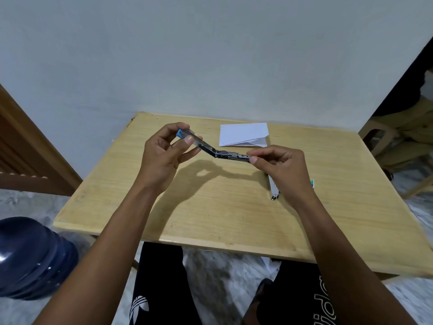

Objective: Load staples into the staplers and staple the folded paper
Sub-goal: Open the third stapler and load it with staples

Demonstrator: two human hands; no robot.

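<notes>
A metal stapler [218, 153] with a blue end is swung wide open and held above the wooden table [210, 207]. My left hand [161, 156] grips its blue-tipped arm at the upper left. My right hand [278, 165] pinches the other arm's end at the right. A second metal stapler [273, 187] lies on the table, partly hidden under my right hand. The folded white paper [243, 134] lies flat at the table's back edge.
A small white and green box [312, 183] peeks out right of my right wrist. A dark blue water jug [30, 259] stands on the floor at the left. A plastic chair [384, 141] stands at the right. The wall is close behind the table.
</notes>
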